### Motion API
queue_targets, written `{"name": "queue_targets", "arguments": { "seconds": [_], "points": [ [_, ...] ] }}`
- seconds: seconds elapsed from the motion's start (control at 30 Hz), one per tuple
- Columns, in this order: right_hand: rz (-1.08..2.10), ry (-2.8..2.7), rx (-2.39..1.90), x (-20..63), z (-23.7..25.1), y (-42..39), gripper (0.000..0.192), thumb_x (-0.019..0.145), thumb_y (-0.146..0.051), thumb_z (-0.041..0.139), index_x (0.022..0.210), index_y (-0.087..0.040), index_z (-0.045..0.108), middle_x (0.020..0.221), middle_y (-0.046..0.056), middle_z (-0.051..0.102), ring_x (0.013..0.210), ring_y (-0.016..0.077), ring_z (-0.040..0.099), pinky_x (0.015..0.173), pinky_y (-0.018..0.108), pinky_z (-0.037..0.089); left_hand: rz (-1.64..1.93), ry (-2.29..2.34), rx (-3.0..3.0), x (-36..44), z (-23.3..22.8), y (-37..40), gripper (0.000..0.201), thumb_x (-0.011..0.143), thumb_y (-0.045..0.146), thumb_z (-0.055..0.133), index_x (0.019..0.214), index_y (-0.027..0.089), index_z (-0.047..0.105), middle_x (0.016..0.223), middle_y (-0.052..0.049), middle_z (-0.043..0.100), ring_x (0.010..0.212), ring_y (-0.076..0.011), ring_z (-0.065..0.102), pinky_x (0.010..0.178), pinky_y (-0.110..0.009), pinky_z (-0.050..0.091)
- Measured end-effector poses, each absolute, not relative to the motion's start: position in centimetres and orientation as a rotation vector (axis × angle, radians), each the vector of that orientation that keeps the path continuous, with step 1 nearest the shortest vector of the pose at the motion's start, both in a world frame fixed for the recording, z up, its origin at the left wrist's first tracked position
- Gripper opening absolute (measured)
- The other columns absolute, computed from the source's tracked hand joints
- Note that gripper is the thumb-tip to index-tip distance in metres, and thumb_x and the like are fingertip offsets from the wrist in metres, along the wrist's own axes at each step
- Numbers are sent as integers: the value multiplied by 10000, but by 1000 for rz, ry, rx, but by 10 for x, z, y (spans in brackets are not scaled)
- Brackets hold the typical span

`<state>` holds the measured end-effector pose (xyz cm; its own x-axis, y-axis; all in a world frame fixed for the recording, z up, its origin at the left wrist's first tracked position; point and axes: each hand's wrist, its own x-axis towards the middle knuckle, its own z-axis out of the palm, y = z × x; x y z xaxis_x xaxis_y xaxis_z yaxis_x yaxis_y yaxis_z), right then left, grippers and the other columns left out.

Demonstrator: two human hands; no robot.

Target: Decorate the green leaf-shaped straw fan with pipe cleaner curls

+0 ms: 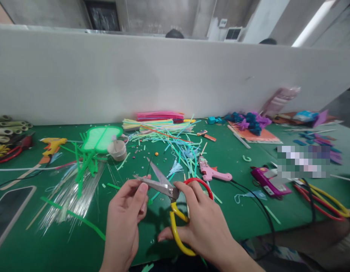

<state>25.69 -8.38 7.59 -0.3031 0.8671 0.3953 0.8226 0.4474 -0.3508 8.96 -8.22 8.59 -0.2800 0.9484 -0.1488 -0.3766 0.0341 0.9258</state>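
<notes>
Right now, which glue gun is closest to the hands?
The pink glue gun, lying just beyond the right hand that holds the scissors. The yellow glue gun lies far off at the left.

Two hands show at the bottom of the frame: one left hand (125, 223) and one right hand (205, 226). One pair of scissors (169, 192) sits between them. Two glue guns lie on the green table (234, 211): one yellow glue gun (51, 145) at left, one pink glue gun (210, 172) at center. One small cup (117, 150) stands left of center.
</notes>
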Motion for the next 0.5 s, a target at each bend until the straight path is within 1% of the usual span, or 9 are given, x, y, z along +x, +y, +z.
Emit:
{"name": "queue_targets", "arguments": {
  "seconds": [0.13,0.27,0.5],
  "points": [
    [20,-2166,-1383,257,75,-84,912,608,-804,651,1229,-150,513,996,140,628,791,288,681,584,395,604,1530,1216,736,88,85,-82,193,760,352,776,808,184,693,603,50,469,495,-35,328,417,-133,246],
    [-81,-2141,-1373,256,72,-84,881,644,-788,643,1232,-147,504,990,144,631,781,291,682,576,401,600,1560,1242,725,88,85,-82,217,736,358,793,776,172,688,626,43,490,488,-29,302,405,-136,217],
    [-164,-2103,-1367,253,67,-86,766,720,-722,635,1216,-151,515,940,141,639,732,273,666,565,394,587,1546,1246,699,88,84,-81,247,728,375,797,747,170,660,576,65,412,465,-26,264,397,-133,205]
  ]
}}
